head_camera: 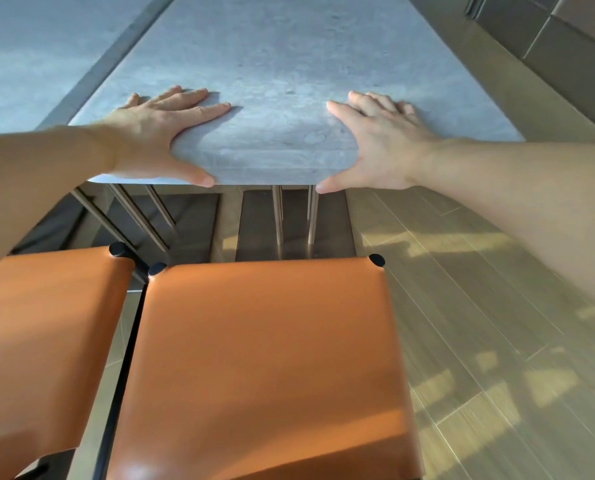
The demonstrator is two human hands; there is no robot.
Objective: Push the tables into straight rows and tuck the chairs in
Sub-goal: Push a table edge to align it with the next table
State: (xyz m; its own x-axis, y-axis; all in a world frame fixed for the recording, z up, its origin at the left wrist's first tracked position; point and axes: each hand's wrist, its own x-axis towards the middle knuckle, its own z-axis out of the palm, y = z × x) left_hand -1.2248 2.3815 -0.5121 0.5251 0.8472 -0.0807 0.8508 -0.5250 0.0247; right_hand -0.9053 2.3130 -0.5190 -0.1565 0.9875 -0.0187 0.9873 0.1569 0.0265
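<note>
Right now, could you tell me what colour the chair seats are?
Orange-brown chair seats, seen in the head view.

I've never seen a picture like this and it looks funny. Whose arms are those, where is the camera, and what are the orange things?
The camera sits on a person's head, looking down, so the arms are that person's own. The left hand and right hand lie flat on the near edge of a grey stone-look table, thumbs hooked over its rim. Nothing lies on the table, and neither hand holds anything. The orange things are two chair seats: the nearer chair and the left chair, not tucked under yet. Below is a wooden floor.
</note>
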